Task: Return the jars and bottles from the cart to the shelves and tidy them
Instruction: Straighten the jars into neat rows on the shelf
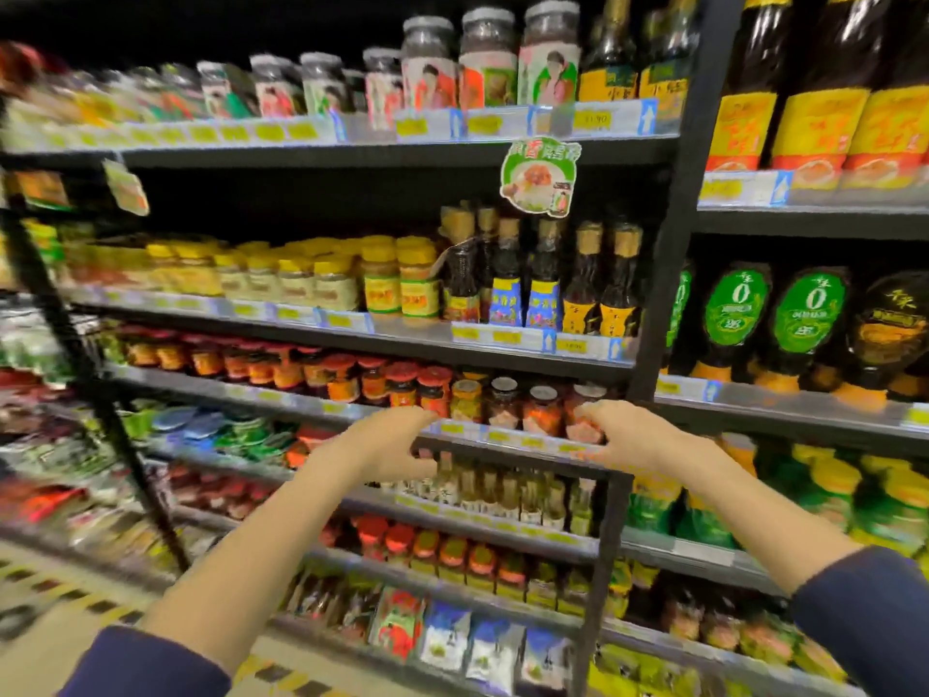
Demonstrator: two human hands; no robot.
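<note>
A row of clear glass jars with pale metal lids [504,402], packed with red-orange contents, stands upright at the front edge of a dark metal shelf [523,441]. The right hand [633,435] grips the rightmost jar [589,393]. Red-lidded glass jars [402,384] stand just to the left.

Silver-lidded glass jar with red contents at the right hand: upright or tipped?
Upright: the silver-lidded glass jar stands lid-up on the shelf, and the right hand grips its front.
</note>
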